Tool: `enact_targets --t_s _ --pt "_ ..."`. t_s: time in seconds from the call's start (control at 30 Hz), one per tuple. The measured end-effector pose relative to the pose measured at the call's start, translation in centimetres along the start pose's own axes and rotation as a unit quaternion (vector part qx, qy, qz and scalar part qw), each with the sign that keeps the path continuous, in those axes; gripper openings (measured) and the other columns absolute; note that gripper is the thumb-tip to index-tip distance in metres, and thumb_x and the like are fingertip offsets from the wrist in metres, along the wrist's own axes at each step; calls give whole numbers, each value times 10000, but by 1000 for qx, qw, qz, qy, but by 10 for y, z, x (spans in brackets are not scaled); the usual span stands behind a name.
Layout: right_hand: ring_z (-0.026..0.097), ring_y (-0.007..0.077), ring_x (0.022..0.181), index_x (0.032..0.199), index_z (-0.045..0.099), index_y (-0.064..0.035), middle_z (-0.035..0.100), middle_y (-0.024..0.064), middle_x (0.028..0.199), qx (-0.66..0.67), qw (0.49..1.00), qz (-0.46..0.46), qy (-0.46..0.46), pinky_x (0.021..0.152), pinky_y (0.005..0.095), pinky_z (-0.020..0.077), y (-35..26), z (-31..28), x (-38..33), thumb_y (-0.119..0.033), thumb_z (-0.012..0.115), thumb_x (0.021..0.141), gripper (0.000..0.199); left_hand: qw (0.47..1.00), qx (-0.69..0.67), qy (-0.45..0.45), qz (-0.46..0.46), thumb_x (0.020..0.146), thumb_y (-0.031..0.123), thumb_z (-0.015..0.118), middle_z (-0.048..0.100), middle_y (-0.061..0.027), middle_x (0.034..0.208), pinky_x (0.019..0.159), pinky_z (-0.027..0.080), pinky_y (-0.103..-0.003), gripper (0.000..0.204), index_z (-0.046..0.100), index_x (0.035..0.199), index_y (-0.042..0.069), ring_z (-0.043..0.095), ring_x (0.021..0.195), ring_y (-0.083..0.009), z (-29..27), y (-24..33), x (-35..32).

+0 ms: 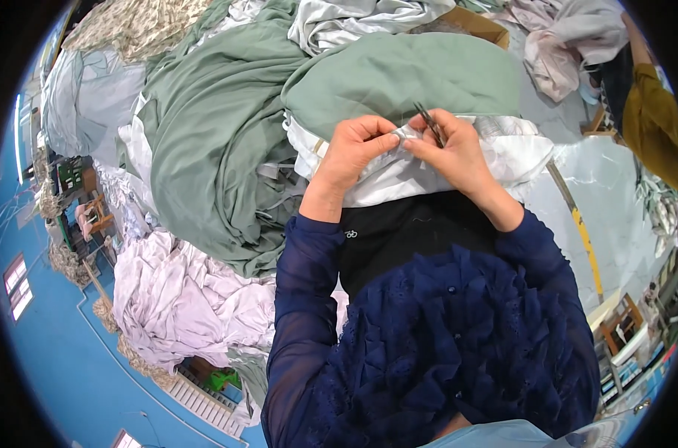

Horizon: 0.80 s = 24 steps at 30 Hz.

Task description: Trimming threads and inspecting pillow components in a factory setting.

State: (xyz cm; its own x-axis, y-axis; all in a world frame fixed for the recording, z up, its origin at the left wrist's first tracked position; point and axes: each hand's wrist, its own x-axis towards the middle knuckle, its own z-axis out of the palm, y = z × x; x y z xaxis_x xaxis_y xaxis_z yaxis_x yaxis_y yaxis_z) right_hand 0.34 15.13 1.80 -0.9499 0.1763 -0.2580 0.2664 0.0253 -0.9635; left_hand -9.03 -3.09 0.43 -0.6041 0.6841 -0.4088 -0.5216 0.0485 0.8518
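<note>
Between hands [406, 149]: white fabric [398, 175], pinched; snips [429, 123] right.

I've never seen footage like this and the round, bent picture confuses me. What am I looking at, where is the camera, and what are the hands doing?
There is no machine here: a person works with two bare hands. The single picture comes from a wide fisheye camera worn on the person's head, looking down, so straight edges curve near the rim and the dark blue sleeves enter from below.

The left hand pinches an edge of white cloth. The right hand grips the same edge and also holds a small dark pair of thread snips, pointing up and away.

All around lie heaps of fabric: a sage green cloth, a pale pink pile on the left, and grey and floral pieces farther back. Below is a blue floor.
</note>
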Motion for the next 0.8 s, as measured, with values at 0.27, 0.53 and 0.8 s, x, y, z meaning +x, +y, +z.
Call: enact_targets --t_s 0.27,0.53,0.8 --pt "536 74 629 916 638 -14 558 -15 655 -37 998 -35 33 575 231 413 3 4 20 -50 730 818 140 999 34 3 -1 873 78 694 626 33 809 672 421 -209 105 684 904 -23 524 748 -40 0 -1 1" --pt "603 306 653 854 597 -41 600 134 769 -340 880 -304 132 585 360 472 8 -15 28 46 647 749 145 1000 -6 11 -5 861 53 696 639 26 804 678 431 -212 86 688 906 -19 530 740 -44 -2 -1 4" --pt "536 203 576 859 619 -48 579 84 692 -341 834 -277 335 552 319 439 11 -69 39 -125 730 856 134 1000 -13 4 -13 865 58 701 669 7 827 692 447 -217 100 696 921 -25 557 750 -54 -2 1 5"
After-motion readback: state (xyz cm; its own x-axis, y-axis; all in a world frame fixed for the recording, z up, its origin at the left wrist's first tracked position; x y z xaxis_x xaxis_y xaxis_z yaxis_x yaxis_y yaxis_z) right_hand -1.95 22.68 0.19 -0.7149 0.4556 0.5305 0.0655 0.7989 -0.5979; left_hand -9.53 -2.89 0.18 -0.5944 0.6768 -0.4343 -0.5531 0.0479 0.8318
